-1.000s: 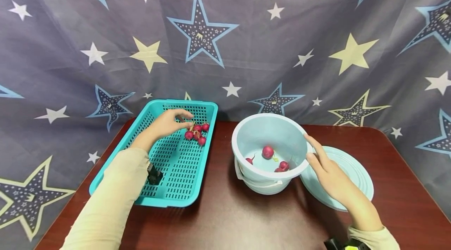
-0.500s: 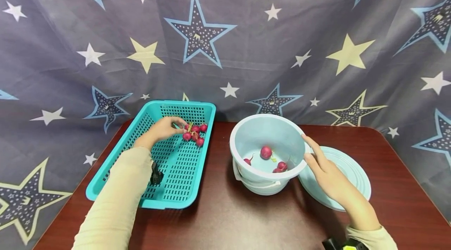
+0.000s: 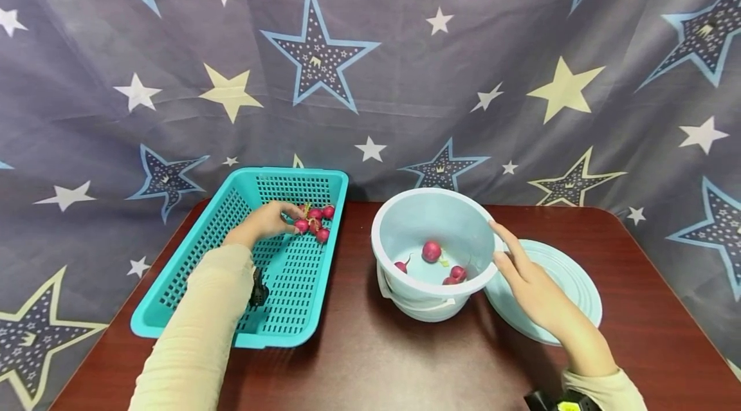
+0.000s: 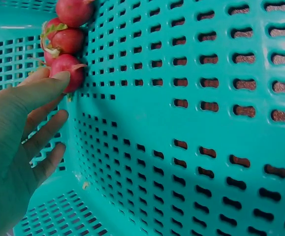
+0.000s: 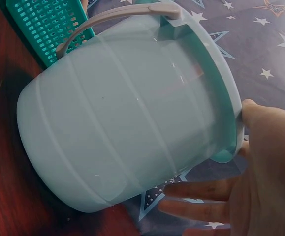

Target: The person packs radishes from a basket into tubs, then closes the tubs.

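In the head view my left hand (image 3: 270,219) reaches into the teal basket (image 3: 313,314). Its thumb and fingertips pinch a red radish (image 4: 66,69) at the near side of a small cluster. The other radishes (image 4: 74,11) sit against it in the basket's far right corner, some with bits of green stem. My right hand (image 3: 535,289) grips the rim of the pale blue bucket (image 3: 440,303) at its right side, thumb and forefinger at the edge and the other fingers spread outside the wall. Several radishes (image 3: 431,251) lie on the bucket's bottom.
A round pale blue lid (image 3: 570,282) lies on the dark red-brown table (image 3: 359,359) right of the bucket, partly behind my right hand. The bucket's handle (image 3: 413,303) hangs down its front. A grey star-patterned cloth (image 3: 405,109) hangs behind the table.
My left hand has come down onto the radishes and taken hold of one. The right hand stays at the bucket rim. The whole head view has shifted slightly.
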Demonstrator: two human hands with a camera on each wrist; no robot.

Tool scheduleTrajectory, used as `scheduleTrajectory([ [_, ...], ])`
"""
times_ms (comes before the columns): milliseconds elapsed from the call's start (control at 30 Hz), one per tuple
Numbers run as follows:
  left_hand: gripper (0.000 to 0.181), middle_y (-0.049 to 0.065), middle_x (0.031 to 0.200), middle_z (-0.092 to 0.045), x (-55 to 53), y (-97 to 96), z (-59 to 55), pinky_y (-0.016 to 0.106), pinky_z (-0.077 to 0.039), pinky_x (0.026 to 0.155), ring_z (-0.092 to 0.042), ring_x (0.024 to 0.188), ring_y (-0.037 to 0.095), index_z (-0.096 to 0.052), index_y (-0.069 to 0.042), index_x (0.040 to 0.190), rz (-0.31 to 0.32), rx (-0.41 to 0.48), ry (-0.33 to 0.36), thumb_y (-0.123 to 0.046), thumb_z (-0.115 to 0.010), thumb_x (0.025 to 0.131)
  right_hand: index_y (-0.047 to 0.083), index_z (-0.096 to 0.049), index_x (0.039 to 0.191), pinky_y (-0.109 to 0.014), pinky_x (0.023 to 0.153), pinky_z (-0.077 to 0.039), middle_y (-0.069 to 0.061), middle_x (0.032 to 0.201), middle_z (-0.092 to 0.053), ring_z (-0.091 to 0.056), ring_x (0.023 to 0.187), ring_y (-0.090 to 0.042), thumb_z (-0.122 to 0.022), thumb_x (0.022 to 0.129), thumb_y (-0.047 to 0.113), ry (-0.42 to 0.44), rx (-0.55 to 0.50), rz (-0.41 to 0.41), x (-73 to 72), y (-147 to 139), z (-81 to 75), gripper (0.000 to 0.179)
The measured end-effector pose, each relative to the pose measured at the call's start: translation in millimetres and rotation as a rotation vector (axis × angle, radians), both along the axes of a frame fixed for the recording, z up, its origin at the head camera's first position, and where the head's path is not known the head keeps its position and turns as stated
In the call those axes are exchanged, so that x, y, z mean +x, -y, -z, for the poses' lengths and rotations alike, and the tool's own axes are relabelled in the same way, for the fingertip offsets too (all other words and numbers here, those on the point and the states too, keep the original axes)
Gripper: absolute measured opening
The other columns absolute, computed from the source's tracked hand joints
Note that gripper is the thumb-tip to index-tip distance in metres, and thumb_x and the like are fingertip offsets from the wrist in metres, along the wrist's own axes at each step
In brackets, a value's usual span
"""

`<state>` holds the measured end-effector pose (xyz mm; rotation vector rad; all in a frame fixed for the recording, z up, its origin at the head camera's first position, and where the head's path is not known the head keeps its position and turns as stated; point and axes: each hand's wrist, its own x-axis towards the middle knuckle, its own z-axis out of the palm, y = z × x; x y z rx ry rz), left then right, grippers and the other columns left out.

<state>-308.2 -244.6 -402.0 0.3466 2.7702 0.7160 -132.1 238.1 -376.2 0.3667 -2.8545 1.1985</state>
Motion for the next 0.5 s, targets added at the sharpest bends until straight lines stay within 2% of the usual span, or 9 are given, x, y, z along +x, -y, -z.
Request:
scheduleTrajectory([
  [233,0.039,0.017,0.122,-0.061,-3.4,-1.3,4.1,0.053,-0.047,0.091,-0.057,0.113,0.036,-0.064,-0.006,0.126,0.023,-0.05,-0.016,-0.012,-0.075,0.089,0.035,-0.014,0.159,-0.066,0.097,-0.038,-0.029,0.14,-0.049,-0.05,0.127,-0.045,-0.035,0.108,0.038,-0.005,0.0,-0.002,-1.0,0.3,-1.3,0.055],
  [400,0.037,0.015,0.118,-0.063,-2.8,-5.6,5.6,0.05,-0.049,0.082,-0.061,0.101,0.032,-0.063,-0.01,0.123,0.051,-0.123,-0.051,-0.012,-0.076,0.088,0.035,-0.015,0.159,-0.066,0.098,-0.038,-0.029,0.14,-0.05,-0.049,0.127,-0.045,-0.036,0.108,0.038,-0.005,-0.001,0.001,-0.1,0.9,-0.7,0.054],
  [500,0.035,0.014,0.114,-0.064,-3.0,-6.1,5.1,0.047,-0.049,0.077,-0.062,0.096,0.03,-0.064,-0.012,0.12,0.062,-0.137,-0.082,-0.014,-0.076,0.087,0.035,-0.015,0.158,-0.066,0.098,-0.038,-0.029,0.139,-0.051,-0.05,0.127,-0.045,-0.036,0.108,0.037,-0.01,-0.003,0.001,0.7,1.0,-0.1,0.054],
])
